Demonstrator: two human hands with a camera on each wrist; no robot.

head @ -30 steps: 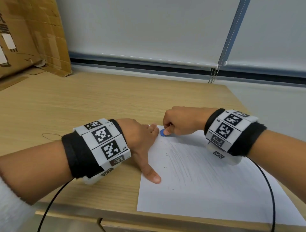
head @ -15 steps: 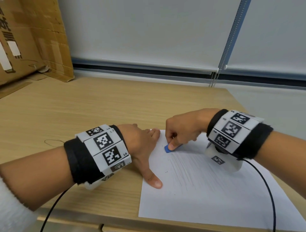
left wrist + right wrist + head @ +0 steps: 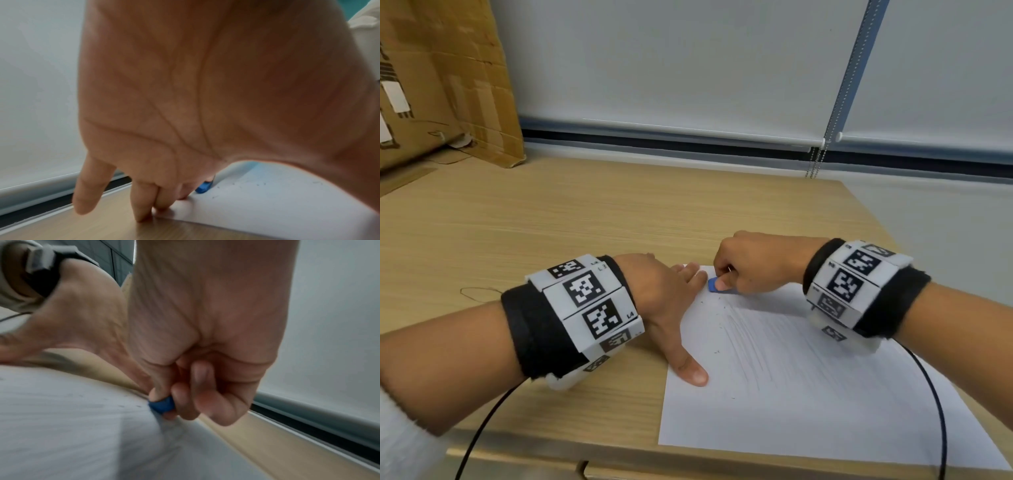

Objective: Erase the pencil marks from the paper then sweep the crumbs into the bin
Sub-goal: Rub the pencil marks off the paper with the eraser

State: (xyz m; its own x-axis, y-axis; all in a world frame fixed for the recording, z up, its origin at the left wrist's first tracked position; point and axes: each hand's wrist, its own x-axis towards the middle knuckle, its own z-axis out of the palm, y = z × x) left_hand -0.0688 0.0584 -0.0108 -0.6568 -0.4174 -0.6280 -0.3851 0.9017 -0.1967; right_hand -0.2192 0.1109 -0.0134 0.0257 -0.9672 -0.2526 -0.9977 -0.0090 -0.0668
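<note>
Paper at near right corner of desk, faint pencil strokes across its middle, dark crumbs left of strokes. Left hand spread flat, thumb and fingertips pinning paper's left edge. Right hand pinching blue eraser at paper's far left corner. Advice: short strokes away from pinned edge, firm hold-down, avoid creasing. Bin not in view; right wrist view motion-blurred; stroke extent unclear.

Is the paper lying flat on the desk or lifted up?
Flat. The paper lies spread on the desk, with the left hand pressing its edge.
</note>
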